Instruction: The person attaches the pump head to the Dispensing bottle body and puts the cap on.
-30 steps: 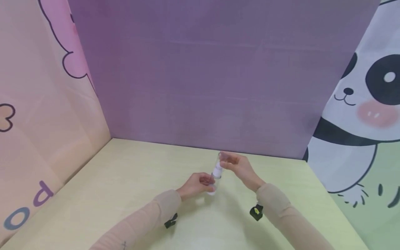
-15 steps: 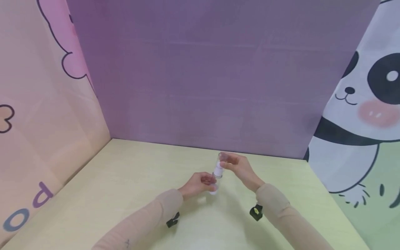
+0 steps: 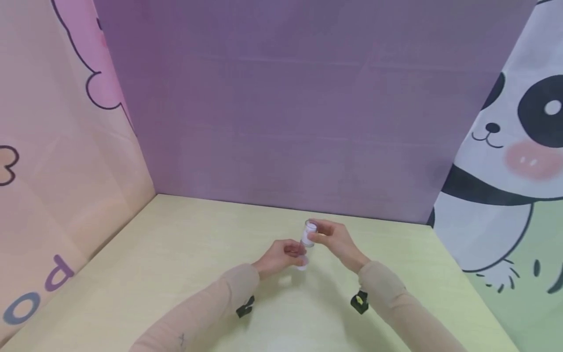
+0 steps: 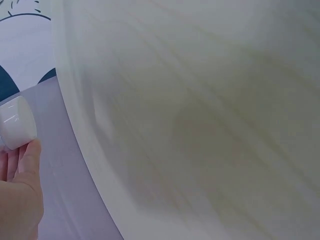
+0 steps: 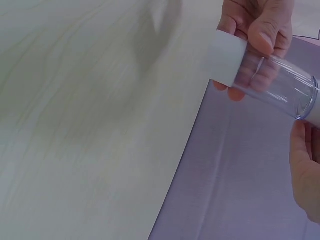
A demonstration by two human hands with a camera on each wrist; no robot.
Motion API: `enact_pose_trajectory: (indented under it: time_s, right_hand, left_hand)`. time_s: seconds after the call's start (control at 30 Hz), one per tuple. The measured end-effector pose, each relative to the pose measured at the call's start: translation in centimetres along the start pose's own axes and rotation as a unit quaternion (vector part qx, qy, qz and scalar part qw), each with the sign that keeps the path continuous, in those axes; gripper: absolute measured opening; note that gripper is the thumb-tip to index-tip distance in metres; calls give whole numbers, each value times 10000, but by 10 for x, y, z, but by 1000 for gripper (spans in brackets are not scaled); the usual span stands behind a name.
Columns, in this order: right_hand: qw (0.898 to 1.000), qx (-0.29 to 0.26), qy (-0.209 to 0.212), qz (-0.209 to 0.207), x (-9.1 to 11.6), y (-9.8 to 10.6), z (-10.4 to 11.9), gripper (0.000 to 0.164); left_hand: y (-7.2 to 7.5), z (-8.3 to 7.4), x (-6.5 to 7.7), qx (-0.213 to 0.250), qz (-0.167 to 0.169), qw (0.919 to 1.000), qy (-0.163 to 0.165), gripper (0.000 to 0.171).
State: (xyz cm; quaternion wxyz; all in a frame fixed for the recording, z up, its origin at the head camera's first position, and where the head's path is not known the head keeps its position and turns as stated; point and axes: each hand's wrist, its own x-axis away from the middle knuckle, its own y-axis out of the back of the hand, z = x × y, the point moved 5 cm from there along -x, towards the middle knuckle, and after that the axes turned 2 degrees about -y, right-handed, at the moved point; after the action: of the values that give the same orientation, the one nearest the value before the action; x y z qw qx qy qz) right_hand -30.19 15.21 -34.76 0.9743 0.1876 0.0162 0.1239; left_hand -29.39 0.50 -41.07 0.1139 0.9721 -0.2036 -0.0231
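A clear, slim pump bottle is held at a tilt above the table by both hands. My left hand point(image 3: 279, 258) grips its lower half, thumb on the clear body point(image 5: 282, 85) near the white base point(image 5: 227, 57). My right hand point(image 3: 336, 242) pinches the upper end, where a clear cap surrounds a white top point(image 3: 309, 238). In the right wrist view, a thin ring point(image 5: 303, 112) marks the joint between the two halves, beside the right fingers. The left wrist view catches just the white end point(image 4: 19, 122) over the left hand.
Under the hands spreads a pale wood-grain table point(image 3: 206, 230). A purple backdrop point(image 3: 286, 122) rises at its far edge. Printed cloth walls flank it, a pink one point(image 3: 66, 146) at left and a panda one point(image 3: 497, 195) at right. Each wrist wears a small black device point(image 3: 359, 301).
The right hand and the bottle's upper end have come down slightly, tipping the top toward me. The left hand has shifted a little right and up. Both hands keep their hold.
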Motion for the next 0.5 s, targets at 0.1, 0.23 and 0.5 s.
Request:
enact_pose_trajectory:
  time_s: [0.1, 0.23, 0.5]
  right_hand:
    - [10000, -17, -36, -63, 0, 3, -3, 55]
    - [9995, -106, -50, -293, -4, 11, -6, 52]
    - [9991, -96, 71, -408, -20, 28, -11, 54]
  left_hand:
    - [-2, -1, -4, -22, 48, 10000, 8, 40]
    - [-3, -4, -15, -148, 130, 9998, -104, 38]
    - [-1, -14, -34, -411, 147, 9986, -290, 39]
